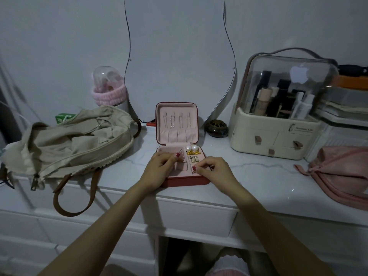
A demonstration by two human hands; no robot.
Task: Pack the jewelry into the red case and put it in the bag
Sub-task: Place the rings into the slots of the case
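The red case (187,181) lies open on the white dresser top, its pink lid (176,108) standing upright with several thin pieces hung inside. Two pearl earrings (191,148), checkered studs (193,156) and small pale studs (194,160) sit in the right-hand slots. My left hand (159,170) rests over the case's left compartments, fingers curled. My right hand (214,169) pinches a small piece of jewelry (193,169) at the front right of the tray. The beige bag (65,144) lies unzipped to the left.
A wavy mirror (179,56) stands behind the case. A cream cosmetics organizer (278,136) with a clear dome sits at the right, a dark round dish (217,128) beside it, a pink cloth pouch (338,172) at far right. A green box (63,117) lies behind the bag.
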